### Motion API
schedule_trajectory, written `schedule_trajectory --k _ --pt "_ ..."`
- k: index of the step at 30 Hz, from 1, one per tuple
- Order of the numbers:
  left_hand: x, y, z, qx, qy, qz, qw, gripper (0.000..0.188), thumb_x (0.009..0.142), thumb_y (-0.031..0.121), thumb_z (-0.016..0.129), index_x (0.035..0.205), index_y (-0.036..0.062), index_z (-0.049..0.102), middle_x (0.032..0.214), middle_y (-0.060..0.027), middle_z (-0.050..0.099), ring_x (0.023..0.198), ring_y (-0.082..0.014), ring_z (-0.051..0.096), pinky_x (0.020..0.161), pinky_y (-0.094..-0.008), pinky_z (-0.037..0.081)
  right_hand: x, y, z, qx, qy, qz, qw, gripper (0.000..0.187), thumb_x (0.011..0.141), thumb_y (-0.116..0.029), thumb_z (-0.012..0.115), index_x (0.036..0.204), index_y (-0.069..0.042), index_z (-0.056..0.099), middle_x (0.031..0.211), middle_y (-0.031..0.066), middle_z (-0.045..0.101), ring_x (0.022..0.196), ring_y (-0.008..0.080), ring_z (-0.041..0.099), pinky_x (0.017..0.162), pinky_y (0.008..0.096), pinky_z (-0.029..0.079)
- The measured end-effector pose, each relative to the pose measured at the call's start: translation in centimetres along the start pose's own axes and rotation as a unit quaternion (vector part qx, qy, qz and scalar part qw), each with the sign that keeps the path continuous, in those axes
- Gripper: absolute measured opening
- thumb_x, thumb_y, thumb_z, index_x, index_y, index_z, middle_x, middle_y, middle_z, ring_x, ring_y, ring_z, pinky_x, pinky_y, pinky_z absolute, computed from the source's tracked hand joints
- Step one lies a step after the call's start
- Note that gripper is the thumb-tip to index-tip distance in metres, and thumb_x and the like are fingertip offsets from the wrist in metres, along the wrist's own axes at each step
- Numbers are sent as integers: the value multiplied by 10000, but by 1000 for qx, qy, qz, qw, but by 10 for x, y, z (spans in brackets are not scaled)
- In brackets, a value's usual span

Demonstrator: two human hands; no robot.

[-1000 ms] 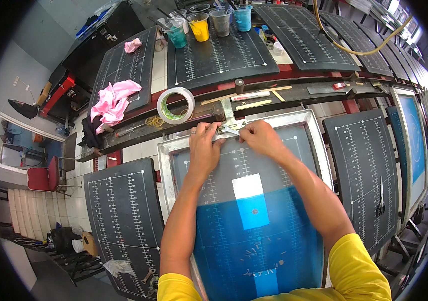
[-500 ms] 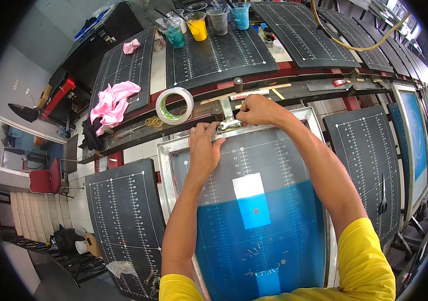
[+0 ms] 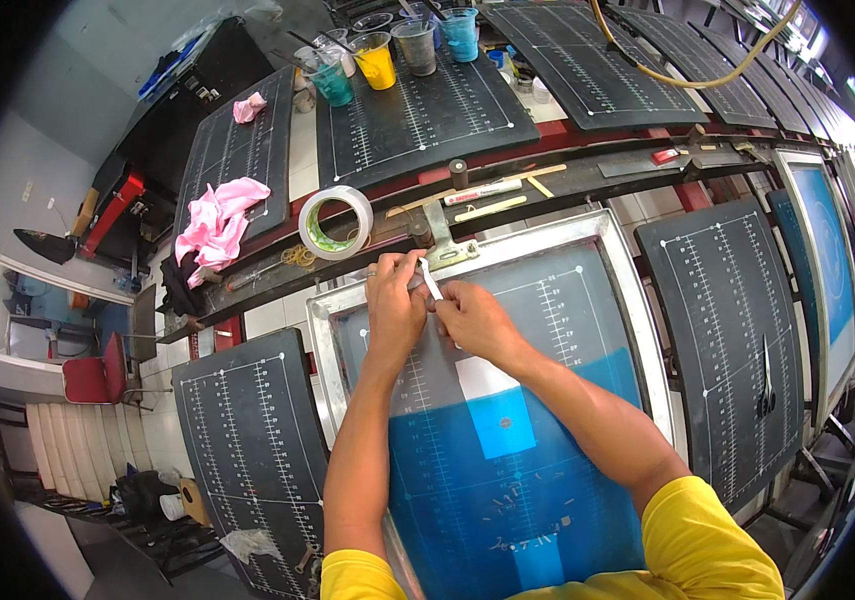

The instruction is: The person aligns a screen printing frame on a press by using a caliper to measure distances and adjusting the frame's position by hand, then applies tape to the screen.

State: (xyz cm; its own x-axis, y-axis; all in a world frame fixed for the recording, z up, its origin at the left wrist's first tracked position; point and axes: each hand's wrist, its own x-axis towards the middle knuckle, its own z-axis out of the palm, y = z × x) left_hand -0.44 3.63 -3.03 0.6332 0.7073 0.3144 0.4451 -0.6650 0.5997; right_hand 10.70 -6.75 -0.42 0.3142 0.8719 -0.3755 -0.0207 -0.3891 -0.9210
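The right hand (image 3: 474, 318) has come back down. Half a second ago it was up at the top edge of the screen frame (image 3: 587, 232), by the metal clamp (image 3: 444, 246). Now it sits lower, on the dark mesh, right next to the left hand (image 3: 394, 300). The left hand has stayed in almost the same spot near the top of the frame.

Both hands are curled, and their fingertips meet on a small white strip (image 3: 431, 281). The strip stands between the two hands, just under the clamp. The fingers pinch it, so the hands are mostly closed.

The frame lies flat in front of the person, with blue ink over its lower half. A roll of tape (image 3: 334, 222) rests on the surface just behind it, to the left.
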Motion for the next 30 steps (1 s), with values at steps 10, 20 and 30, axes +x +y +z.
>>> schedule_trajectory --k 10,20,30 --pt "-1 -1 1 31 11 8 999 440 768 127 765 1190 104 645 1050 -112 567 991 -320 532 878 -432 416 8 -5 -43 -132 67 -33 988 284 885 -177 514 910 -1 736 690 187 651 645 273 639 631 393 482" --pt "-1 -1 3 21 9 9 1000 438 762 93 762 1184 107 647 1038 -97 556 977 -313 525 860 -439 415 17 -5 -46 -153 44 -31 987 274 888 -194 524 892 -21 736 609 65 601 557 121 528 548 304 425" --pt "0 0 2 4 9 11 1000 419 766 78 735 1175 98 648 1042 -114 550 985 -321 515 878 -449 405 7 1 -16 43 -94 53 993 219 980 -111 476 973 57 616 726 123 686 600 184 696 481 284 514"
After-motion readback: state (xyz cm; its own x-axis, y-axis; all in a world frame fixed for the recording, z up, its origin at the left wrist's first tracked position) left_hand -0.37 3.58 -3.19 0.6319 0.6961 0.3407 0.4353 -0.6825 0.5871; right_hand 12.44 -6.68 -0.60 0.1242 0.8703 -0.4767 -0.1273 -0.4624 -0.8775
